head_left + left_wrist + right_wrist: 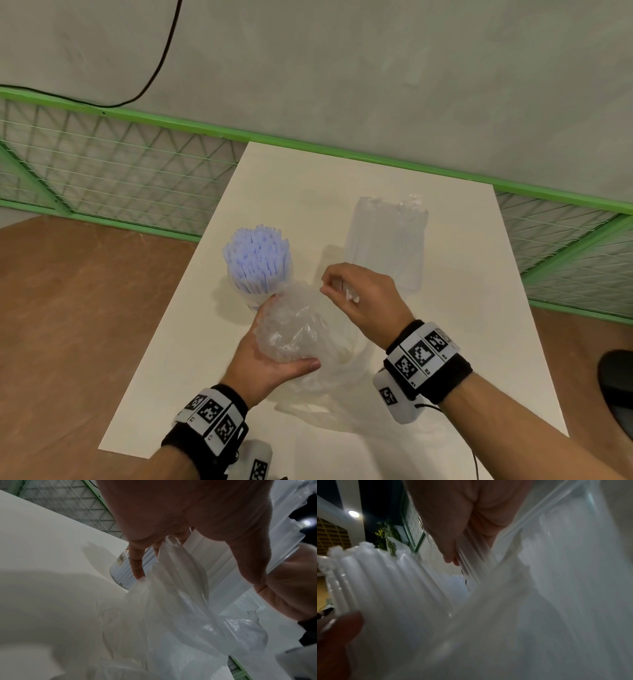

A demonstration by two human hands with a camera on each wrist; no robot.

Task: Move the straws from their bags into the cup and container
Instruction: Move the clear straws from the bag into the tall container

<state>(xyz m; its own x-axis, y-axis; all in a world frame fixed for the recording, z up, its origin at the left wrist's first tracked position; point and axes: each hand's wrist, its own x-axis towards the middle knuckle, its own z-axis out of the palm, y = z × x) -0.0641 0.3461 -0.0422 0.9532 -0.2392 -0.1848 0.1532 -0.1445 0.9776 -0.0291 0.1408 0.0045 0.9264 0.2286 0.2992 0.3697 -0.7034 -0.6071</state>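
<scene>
Left hand [270, 356] cups the bundle of clear wrapped straws [294, 325], fingers curled round it, at table [205, 377] centre; right hand [363, 294] pinches a few straws at the bundle's top; bluish straws [257, 257] already fill the cup [255, 298] far left; the clear container [387, 240] stands far right; judged: second batch under way, next move carries the bundle there.

Container [263, 291], clear and cylindrical, upright at mid-table toward the left edge, packed with pale blue straws [257, 255] standing on end, their tips fanned above the rim. Bundle of clear straws [291, 329], partly sheathed in its crumpled transparent bag [180, 615], held tilted above the table's middle, just beside the container; the bag's loose end trails onto the surface toward the near edge. Second bag [385, 240], flat and transparent, lying toward the far right of the table; whether it contains straws cannot be told. Cup not discernible.
</scene>
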